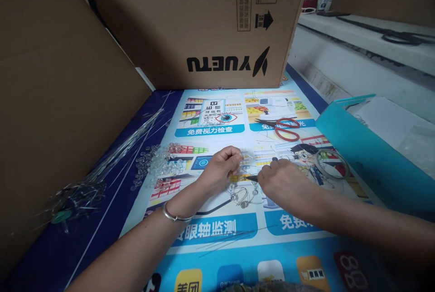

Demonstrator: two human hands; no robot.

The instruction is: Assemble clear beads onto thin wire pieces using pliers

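My left hand (220,167) is closed in a pinch on a small clear bead threaded on thin wire, just above a little piece of wire beadwork (243,197) lying on the printed poster (217,228). My right hand (283,183) grips a dark, thin pointed tool (252,177) whose tip points left at the pinched bead. A silver bangle (175,216) sits on my left wrist. A heap of clear beads (156,165) lies to the left of my left hand.
Red-handled scissors (283,127) lie behind my hands. A roll of clear tape (332,163) sits to the right, beside a teal tray (360,151). A bundle of thin wires (112,156) lies left along a cardboard wall (54,101). A YUETU box (210,24) stands behind.
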